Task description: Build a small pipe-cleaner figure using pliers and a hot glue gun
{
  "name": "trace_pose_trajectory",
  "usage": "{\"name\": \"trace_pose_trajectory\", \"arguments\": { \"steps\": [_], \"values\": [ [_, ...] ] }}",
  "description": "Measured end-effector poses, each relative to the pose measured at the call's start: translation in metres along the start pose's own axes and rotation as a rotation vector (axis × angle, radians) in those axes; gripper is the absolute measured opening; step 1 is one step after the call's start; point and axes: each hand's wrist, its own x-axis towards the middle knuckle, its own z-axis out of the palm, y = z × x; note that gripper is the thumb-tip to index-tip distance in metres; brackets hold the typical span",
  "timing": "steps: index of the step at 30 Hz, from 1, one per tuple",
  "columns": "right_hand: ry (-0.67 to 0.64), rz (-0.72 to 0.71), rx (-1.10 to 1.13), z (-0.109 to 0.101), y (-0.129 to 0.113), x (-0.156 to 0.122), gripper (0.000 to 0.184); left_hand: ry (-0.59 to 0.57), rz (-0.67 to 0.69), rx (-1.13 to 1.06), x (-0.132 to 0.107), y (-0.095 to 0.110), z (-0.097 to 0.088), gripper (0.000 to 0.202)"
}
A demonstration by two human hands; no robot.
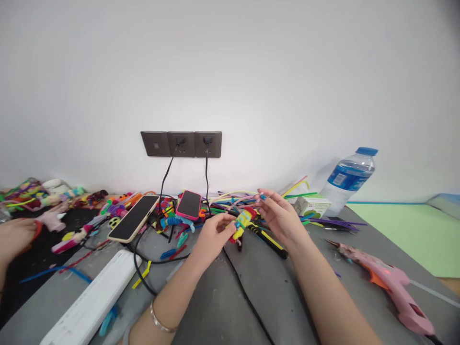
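My left hand (215, 237) is closed around a small yellow figure (243, 225) with a red top and blue bits, which looks made of pipe cleaners. It is held tilted above the grey table (266, 297). To its right, my right hand (280, 215) has thumb and forefinger pinched together, apart from the figure. A tiny pale bit shows at those fingertips, too small to name. Just beneath the hands lies a black-and-yellow handled tool (269, 239), partly covered. A heap of coloured pipe cleaners (230, 197) spreads behind both hands.
A pink glue gun (391, 282) lies at right, near a tilted water bottle (350, 177) and a small box (312, 206). Two phones (134, 218), a white power strip (95, 297) and black cables (247, 297) occupy the left and middle. Another person's hand (17, 237) is far left.
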Motion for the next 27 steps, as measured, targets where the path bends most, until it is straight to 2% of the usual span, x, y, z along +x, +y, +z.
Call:
{"name": "trace_pose_trajectory", "arguments": {
  "steps": [3, 6, 11, 15, 21, 27],
  "values": [
    [0.027, 0.022, 0.044, 0.000, -0.003, 0.001, 0.035, 0.028, -0.063, -0.251, 0.002, -0.003, 0.000, 0.045],
    [-0.012, 0.077, 0.037, 0.001, -0.003, -0.001, 0.035, 0.052, -0.055, -0.414, 0.004, -0.005, 0.002, 0.054],
    [-0.147, 0.152, -0.045, 0.006, -0.001, -0.007, 0.034, 0.146, -0.027, -0.389, 0.006, -0.006, 0.004, 0.053],
    [-0.197, 0.169, -0.126, 0.007, 0.000, -0.010, 0.037, 0.131, 0.024, -0.348, 0.005, -0.005, 0.003, 0.047],
    [-0.202, 0.094, -0.190, 0.006, 0.002, -0.008, 0.036, 0.047, 0.065, -0.131, 0.003, -0.008, 0.004, 0.033],
    [-0.137, 0.053, -0.196, 0.004, -0.001, -0.006, 0.038, 0.066, 0.117, 0.432, 0.000, -0.013, 0.008, 0.031]
  ]
}}
